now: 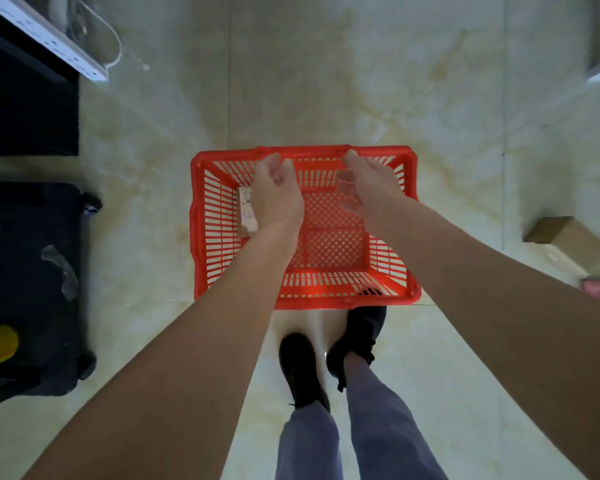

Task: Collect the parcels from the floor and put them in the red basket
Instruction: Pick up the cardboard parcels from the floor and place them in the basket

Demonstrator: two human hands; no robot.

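Hands reach over your red basket: your left hand and right hand both hang loosely curled, holding nothing, above 1 small parcel inside.

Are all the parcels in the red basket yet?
Not yet. One small parcel already lies inside the red basket. The left hand and right hand hover above it, holding nothing. A brown box still sits on the floor to the right.
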